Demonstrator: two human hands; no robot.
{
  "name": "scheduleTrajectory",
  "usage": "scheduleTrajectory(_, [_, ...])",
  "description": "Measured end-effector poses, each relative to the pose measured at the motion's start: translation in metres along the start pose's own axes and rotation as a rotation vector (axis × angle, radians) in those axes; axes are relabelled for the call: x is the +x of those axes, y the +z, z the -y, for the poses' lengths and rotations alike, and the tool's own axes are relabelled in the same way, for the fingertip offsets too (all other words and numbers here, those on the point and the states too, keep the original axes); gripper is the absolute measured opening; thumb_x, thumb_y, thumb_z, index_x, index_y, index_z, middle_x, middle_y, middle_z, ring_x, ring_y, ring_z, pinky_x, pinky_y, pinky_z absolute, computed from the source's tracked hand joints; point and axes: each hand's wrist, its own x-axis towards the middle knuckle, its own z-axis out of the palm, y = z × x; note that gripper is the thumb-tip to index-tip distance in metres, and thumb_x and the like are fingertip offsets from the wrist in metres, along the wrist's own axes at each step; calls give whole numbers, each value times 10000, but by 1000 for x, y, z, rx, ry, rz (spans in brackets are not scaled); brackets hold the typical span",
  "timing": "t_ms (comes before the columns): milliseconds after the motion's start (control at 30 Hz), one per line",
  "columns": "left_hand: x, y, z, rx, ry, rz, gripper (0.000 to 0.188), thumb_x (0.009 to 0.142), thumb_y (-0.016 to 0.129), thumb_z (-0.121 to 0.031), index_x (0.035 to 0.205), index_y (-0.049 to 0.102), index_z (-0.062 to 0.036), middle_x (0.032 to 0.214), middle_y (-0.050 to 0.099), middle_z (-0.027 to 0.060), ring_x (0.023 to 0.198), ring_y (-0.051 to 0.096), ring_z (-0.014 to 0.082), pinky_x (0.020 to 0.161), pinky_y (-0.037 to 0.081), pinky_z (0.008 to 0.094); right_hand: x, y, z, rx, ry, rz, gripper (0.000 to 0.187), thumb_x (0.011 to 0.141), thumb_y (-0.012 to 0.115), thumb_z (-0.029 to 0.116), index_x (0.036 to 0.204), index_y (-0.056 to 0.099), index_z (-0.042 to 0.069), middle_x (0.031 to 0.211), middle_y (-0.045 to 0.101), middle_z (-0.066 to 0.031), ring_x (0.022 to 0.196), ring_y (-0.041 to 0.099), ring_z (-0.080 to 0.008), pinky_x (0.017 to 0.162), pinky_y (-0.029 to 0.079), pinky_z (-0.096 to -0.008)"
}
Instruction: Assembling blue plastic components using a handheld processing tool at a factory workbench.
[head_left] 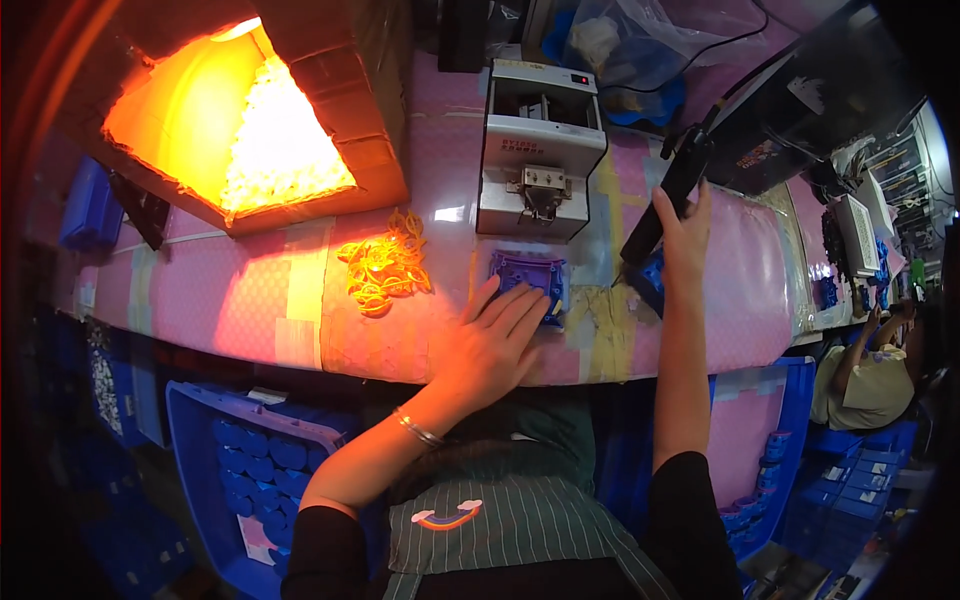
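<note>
My left hand (492,335) rests with fingers stretched out over a blue, open plastic housing (520,268) on the table. Part of the housing is hidden under the fingers. My right hand (686,228) is closed round a long black tool, which looks like an electric screwdriver (664,208). The tool leans with its thin lower end toward the table, and a cord runs from its top. Just beside that end lies another blue part (652,280), partly covered by my right hand and the tool.
A grey-white screw feeder (540,150) stands beyond the housing. Orange loops (385,265) lie heaped beside a brightly lit cardboard box (370,130). A dark screen (810,110) stands at right. Blue bins (190,450) with round blue parts flank me; another person (870,385) sits far right.
</note>
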Motion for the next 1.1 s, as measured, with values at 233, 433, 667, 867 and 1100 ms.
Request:
scheduleTrajectory(233, [4, 17, 9, 8, -19, -148, 483, 772, 594, -55, 1254, 609, -26, 1220, 633, 83, 1174, 571, 253, 1116, 358, 459, -10, 39, 41, 141, 70, 59, 405, 865, 748, 140, 1150, 498, -4, 727, 588, -63, 529, 554, -134, 497, 475, -303])
scheduleTrajectory(433, [0, 18, 7, 12, -62, -173, 470, 784, 595, -82, 1252, 626, -61, 1238, 631, 64, 1175, 568, 238, 1106, 360, 444, -37, 85, 120, 530, -267, 90, 190, 912, 674, 74, 989, 517, 0, 611, 566, -67, 496, 561, -154, 499, 459, -292])
scheduleTrajectory(667, [3, 19, 6, -32, -82, -157, 484, 786, 594, -80, 1269, 615, -80, 1234, 629, 57, 1171, 566, 224, 1105, 361, 441, -40, 125, 117, 503, -397, 134, 126, 927, 648, 45, 971, 541, -7, 604, 571, -56, 506, 570, -145, 504, 452, -275])
scheduleTrajectory(867, [3, 18, 10, -48, -73, -149, 508, 771, 594, -53, 1278, 606, -74, 1237, 621, 55, 1186, 553, 223, 1117, 346, 443, -46, 127, 126, 416, -322, 228, 132, 924, 646, 43, 991, 546, -12, 651, 584, -62, 490, 560, -140, 481, 429, -268])
scheduleTrajectory(1100, [3, 20, 10, -49, -81, -164, 522, 759, 590, -37, 1279, 603, -68, 1231, 619, 58, 1192, 548, 227, 1119, 341, 452, -76, 115, 110, 463, -191, 286, 104, 924, 614, 42, 965, 540, -17, 574, 553, -58, 488, 551, -144, 500, 435, -280])
